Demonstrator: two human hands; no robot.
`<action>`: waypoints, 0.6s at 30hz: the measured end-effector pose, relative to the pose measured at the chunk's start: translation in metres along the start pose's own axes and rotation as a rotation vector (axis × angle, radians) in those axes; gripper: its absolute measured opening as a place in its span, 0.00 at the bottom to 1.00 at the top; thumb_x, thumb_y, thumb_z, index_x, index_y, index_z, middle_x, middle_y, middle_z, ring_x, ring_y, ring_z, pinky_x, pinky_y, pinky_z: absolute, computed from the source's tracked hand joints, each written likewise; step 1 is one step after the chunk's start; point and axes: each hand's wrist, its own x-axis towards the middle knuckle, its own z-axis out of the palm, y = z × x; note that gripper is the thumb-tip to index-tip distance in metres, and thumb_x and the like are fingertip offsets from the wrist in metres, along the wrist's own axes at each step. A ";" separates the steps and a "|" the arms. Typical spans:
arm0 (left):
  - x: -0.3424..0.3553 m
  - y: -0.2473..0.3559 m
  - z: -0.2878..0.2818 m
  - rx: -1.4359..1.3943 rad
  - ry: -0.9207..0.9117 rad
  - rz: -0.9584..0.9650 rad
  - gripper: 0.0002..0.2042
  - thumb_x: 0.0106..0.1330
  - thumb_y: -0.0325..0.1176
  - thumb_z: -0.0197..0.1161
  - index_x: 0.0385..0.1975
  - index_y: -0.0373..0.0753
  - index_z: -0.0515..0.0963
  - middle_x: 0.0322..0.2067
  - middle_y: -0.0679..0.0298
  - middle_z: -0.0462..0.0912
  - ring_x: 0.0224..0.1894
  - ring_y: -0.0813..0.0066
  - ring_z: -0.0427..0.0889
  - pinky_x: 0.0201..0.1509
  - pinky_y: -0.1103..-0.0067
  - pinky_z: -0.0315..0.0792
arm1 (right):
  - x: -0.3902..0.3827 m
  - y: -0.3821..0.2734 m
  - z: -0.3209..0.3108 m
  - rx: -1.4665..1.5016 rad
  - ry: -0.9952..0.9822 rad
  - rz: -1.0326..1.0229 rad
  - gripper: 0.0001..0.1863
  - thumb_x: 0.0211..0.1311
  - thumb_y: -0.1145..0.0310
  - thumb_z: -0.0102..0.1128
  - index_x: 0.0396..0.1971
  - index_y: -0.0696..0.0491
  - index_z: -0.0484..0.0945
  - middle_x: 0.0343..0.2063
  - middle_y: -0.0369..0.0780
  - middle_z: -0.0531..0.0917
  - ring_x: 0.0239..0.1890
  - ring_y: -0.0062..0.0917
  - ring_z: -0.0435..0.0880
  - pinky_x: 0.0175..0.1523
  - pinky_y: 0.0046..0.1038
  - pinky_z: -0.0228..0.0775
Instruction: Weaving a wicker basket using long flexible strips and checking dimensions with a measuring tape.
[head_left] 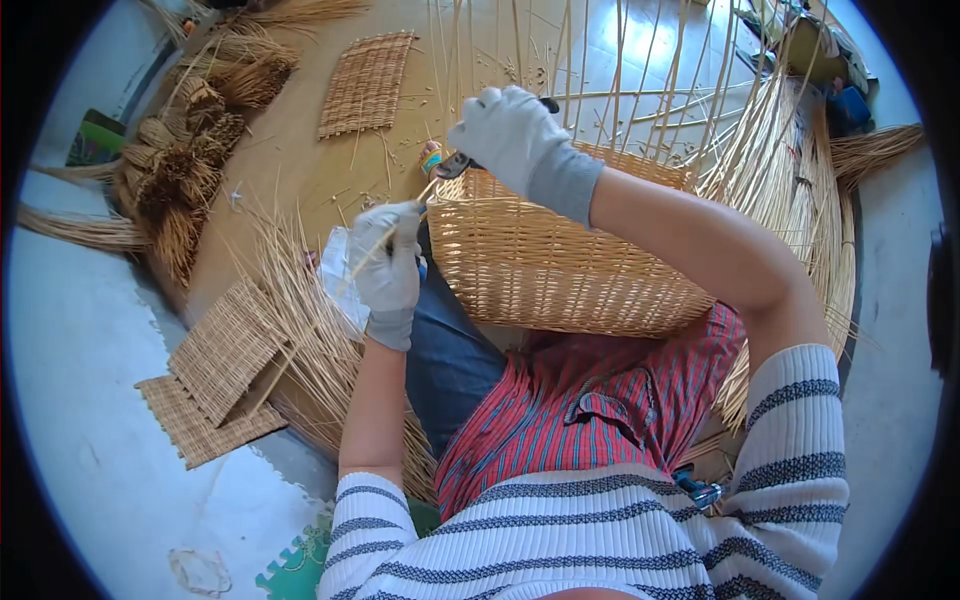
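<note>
A partly woven wicker basket (570, 270) rests across my lap, its long uprights standing up from the far side. My left hand (385, 262), in a white and grey work glove, is closed around a pale wicker strand (367, 252) beside the basket's left corner. In a matching glove, my right hand (515, 140) grips pruning shears (453, 166). Only their dark metal jaws and a black handle end show; the palm covers the remainder. The jaws are at the basket's upper left corner, close to the strand's upper end. Whether they touch it, I cannot tell.
Woven panels (368, 84) lie on the floor ahead, and more panels (225, 355) overlap at left. Loose strands (300, 300) spread beside my left leg. Bundled strands (185, 165) are stacked far left, with a long pale bundle (785, 190) at right. Cut bits litter the floor.
</note>
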 end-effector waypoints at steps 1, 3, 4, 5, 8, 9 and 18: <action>-0.004 0.001 -0.001 0.138 -0.037 0.054 0.06 0.68 0.27 0.65 0.41 0.35 0.81 0.41 0.61 0.84 0.23 0.84 0.75 0.28 0.84 0.72 | 0.001 -0.002 0.003 -0.054 0.015 -0.051 0.10 0.62 0.66 0.62 0.43 0.43 0.83 0.40 0.35 0.82 0.48 0.27 0.82 0.46 0.31 0.75; -0.018 -0.001 -0.004 0.332 -0.109 0.255 0.07 0.65 0.27 0.67 0.42 0.39 0.84 0.43 0.59 0.85 0.34 0.73 0.81 0.40 0.79 0.77 | -0.001 -0.005 0.009 -0.097 -0.023 -0.093 0.10 0.62 0.65 0.62 0.43 0.41 0.83 0.41 0.33 0.82 0.47 0.26 0.82 0.46 0.28 0.74; -0.025 -0.003 -0.005 0.390 -0.132 0.241 0.10 0.64 0.27 0.68 0.44 0.41 0.85 0.45 0.58 0.85 0.42 0.66 0.84 0.46 0.76 0.78 | -0.003 -0.005 0.012 -0.071 0.015 -0.124 0.10 0.62 0.65 0.62 0.43 0.42 0.83 0.40 0.32 0.82 0.47 0.26 0.82 0.46 0.28 0.73; -0.033 -0.006 -0.003 0.427 -0.151 0.314 0.12 0.64 0.28 0.68 0.46 0.43 0.85 0.46 0.58 0.85 0.47 0.64 0.84 0.49 0.75 0.78 | -0.004 -0.005 0.016 -0.047 0.028 -0.158 0.10 0.61 0.65 0.62 0.42 0.42 0.82 0.39 0.31 0.81 0.46 0.25 0.82 0.46 0.28 0.73; -0.046 -0.013 -0.002 0.338 -0.085 0.138 0.13 0.63 0.28 0.68 0.48 0.42 0.84 0.46 0.57 0.85 0.48 0.62 0.85 0.51 0.74 0.78 | -0.005 -0.005 0.025 -0.098 0.167 -0.216 0.10 0.59 0.64 0.62 0.41 0.43 0.78 0.37 0.30 0.79 0.44 0.24 0.81 0.45 0.28 0.73; -0.048 -0.014 -0.001 0.346 -0.072 0.124 0.13 0.63 0.28 0.68 0.48 0.42 0.84 0.46 0.57 0.85 0.48 0.62 0.85 0.50 0.75 0.79 | -0.004 -0.005 0.028 -0.097 0.222 -0.240 0.11 0.56 0.63 0.62 0.39 0.44 0.76 0.35 0.30 0.79 0.43 0.24 0.80 0.44 0.28 0.73; -0.041 -0.014 0.005 0.336 -0.083 0.224 0.09 0.68 0.26 0.62 0.45 0.37 0.83 0.43 0.58 0.85 0.40 0.70 0.84 0.42 0.79 0.77 | 0.003 -0.002 0.036 -0.128 0.206 -0.288 0.09 0.61 0.62 0.60 0.42 0.42 0.79 0.39 0.31 0.81 0.46 0.23 0.81 0.44 0.27 0.73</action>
